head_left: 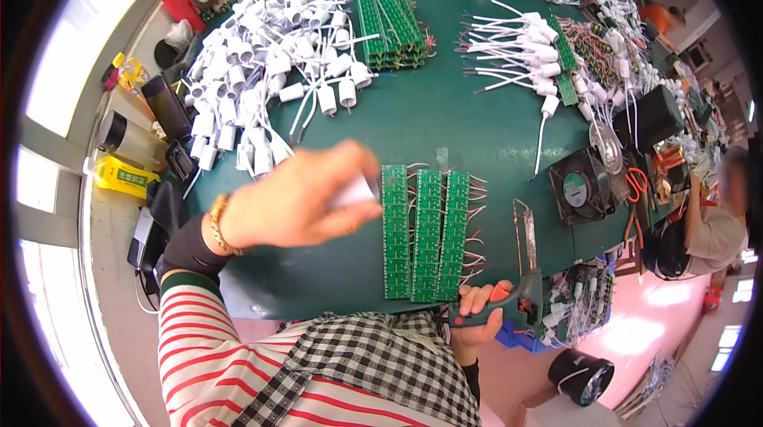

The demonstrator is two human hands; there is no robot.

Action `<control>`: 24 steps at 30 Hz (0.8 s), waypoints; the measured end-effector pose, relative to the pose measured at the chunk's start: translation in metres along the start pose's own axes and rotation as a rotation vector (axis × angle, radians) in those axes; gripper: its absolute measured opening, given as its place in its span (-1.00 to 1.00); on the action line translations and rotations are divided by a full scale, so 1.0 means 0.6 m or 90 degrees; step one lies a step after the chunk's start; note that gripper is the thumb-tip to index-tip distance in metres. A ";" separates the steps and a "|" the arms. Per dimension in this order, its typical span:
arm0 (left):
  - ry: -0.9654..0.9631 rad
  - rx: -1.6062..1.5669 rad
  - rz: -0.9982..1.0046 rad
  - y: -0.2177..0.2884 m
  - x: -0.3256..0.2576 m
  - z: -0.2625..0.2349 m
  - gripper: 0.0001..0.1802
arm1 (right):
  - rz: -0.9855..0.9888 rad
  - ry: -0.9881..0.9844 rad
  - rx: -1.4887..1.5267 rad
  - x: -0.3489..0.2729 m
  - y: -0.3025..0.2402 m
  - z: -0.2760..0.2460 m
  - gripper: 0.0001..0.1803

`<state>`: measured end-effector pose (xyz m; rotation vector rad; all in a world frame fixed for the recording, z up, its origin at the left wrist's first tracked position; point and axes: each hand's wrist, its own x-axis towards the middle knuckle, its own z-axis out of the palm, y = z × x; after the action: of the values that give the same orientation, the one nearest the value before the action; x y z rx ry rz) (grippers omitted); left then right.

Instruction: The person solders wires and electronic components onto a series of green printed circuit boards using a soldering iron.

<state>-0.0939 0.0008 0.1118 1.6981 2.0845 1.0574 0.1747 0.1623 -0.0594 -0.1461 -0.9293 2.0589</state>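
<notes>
The two hands are apart from each other. The left hand (306, 200) pinches a white piece (354, 193), blurred, just beside three green circuit strips (427, 236) lying on the counter (437, 125). The right hand (479, 317) is wrapped around the handle of a soldering gun (524, 305). A black fan (590, 180) carries a round green label (574, 188); a yellow bottle (125, 176) bears printed characters.

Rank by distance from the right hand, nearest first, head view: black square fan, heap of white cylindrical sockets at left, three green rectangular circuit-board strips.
1. Green circuit-board strips: just left and ahead.
2. Black fan: farther out, right side.
3. White socket heap: far left.
</notes>
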 end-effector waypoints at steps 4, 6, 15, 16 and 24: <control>-0.063 -0.004 -0.033 -0.053 -0.007 0.092 -0.77 | -0.019 0.023 -0.014 -0.002 0.002 0.003 -0.55; 0.010 0.100 0.068 -0.091 -0.014 0.113 -0.77 | -0.006 0.033 -0.019 -0.003 0.002 0.003 -0.54; 0.149 0.228 0.123 -0.163 -0.025 0.153 -0.68 | 0.031 0.049 -0.073 -0.004 -0.001 0.005 -0.51; 0.162 0.239 0.100 -0.161 -0.026 0.153 -0.66 | 0.033 0.051 -0.099 -0.004 -0.002 0.007 -0.51; 0.162 0.356 0.133 -0.147 -0.016 0.152 -0.76 | 0.089 0.003 -0.113 0.012 -0.030 0.016 -0.47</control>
<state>-0.1021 0.0211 -0.0135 2.1705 2.5903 0.8219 0.1776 0.1687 -0.0389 -0.3181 -1.1271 2.0991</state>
